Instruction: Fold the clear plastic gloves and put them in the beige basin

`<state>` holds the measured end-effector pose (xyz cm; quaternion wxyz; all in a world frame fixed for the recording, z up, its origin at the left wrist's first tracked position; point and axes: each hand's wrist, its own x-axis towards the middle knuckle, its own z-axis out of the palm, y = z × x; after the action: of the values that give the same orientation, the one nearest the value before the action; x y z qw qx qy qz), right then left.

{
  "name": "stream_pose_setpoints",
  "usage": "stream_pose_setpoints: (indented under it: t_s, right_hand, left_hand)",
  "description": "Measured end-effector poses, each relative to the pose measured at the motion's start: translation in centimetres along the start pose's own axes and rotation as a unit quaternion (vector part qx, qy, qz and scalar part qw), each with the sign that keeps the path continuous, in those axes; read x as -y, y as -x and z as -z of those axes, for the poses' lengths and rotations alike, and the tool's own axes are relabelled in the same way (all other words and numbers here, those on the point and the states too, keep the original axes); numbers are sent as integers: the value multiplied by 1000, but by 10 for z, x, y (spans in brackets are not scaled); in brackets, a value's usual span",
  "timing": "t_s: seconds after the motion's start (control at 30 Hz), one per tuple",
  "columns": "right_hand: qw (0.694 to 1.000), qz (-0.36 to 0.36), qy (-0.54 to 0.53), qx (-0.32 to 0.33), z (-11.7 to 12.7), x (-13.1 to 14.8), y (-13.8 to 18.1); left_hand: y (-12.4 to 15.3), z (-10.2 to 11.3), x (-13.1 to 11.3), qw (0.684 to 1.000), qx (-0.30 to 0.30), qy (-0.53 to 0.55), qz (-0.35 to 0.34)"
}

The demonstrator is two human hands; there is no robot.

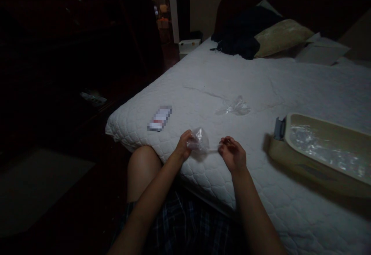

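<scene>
Close to the near edge of the bed, my left hand (184,144) is closed around one side of a crumpled clear plastic bag (200,139). The bag bulges between my two hands just above the white quilted cover. From it a thin pale strip (213,150) stretches to the curled fingertips of my right hand (232,153), which look pinched on its end; the exact grip is dim. Farther back lies another clear plastic bag (235,107), touched by neither hand.
A beige plastic bin (307,166) with a grey latch stands at the right, holding shiny clear plastic. A phone-like item (160,118), blurred out, lies to the left. Pillows (285,36) and dark cloth (243,30) are piled by the headboard. A shoe (93,98) rests left of the bed.
</scene>
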<state>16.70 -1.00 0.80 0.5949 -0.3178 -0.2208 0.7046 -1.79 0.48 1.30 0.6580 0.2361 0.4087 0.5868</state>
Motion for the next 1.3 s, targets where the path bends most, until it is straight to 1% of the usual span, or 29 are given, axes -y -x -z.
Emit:
stream_pose_setpoints:
  t_s: [0.1,0.2,0.3,0.33,0.37,0.4,0.43,0.5,0.57,0.6,0.63,0.67,0.7,0.73,0.83,0.9,0.97,1.03,1.1,1.13,1.2,1.3]
  right_hand:
    - [1000,-2,-13,0,1,1,-1]
    - [1000,3,-12,2,0,1,0]
    - [1000,-1,4,12,1,-1,0]
    - [1000,-8,19,21,2,-2,1]
    - [999,-18,39,33,3,-3,1]
    - [997,-26,61,49,3,-4,1]
    - [994,-31,82,66,4,-5,1]
    - [989,-30,112,91,4,-6,1]
    - [986,-25,130,97,2,-7,2]
    - [986,-23,138,92,0,-7,2]
    - [985,-22,146,86,-1,-7,2]
    - [985,-21,153,79,-2,-7,1]
    - [985,-19,159,72,-3,-7,1]
    - [985,-17,161,63,-4,-7,0]
    - [990,-15,137,25,-4,-8,-1]
    - [994,-18,110,-12,-4,-7,-2]
    - [994,-24,98,-39,-4,-6,-2]
    - [993,-25,101,-46,-4,-6,-1]
    - [994,-8,108,-33,-5,-6,-1]
    - [994,4,108,-26,-5,-6,-1]
    - [994,26,108,-16,-5,-7,0]
    - [992,30,119,-11,-4,-9,0]
  left_hand:
    - [6,-10,-2,995,-18,-77,-66]
    - [11,-15,-4,971,-78,-172,-144]
    - [17,-13,-4,924,-131,-268,-241]
    - [19,-12,-3,903,-135,-305,-270]
    - [22,-11,-1,881,-128,-347,-295]
    - [24,-12,1,858,-104,-394,-314]
    - [27,-13,2,834,-65,-439,-329]
    - [31,-16,6,782,45,-512,-352]
    - [33,-20,10,732,147,-553,-369]
    - [34,-20,12,714,179,-562,-376]
    - [33,-21,13,704,200,-567,-379]
    - [33,-20,14,702,211,-566,-377]
    - [31,-19,16,708,212,-560,-374]
    - [29,-18,17,723,203,-547,-369]
    - [24,-14,20,789,133,-487,-349]
    - [21,-14,21,824,85,-450,-334]
    - [19,-15,21,853,54,-419,-307]
    - [17,-17,19,886,44,-384,-255]
    - [16,-18,18,917,79,-347,-181]
    - [15,-18,17,923,109,-338,-146]
    - [15,-17,17,916,168,-350,-96]
    - [15,-16,16,892,210,-395,-70]
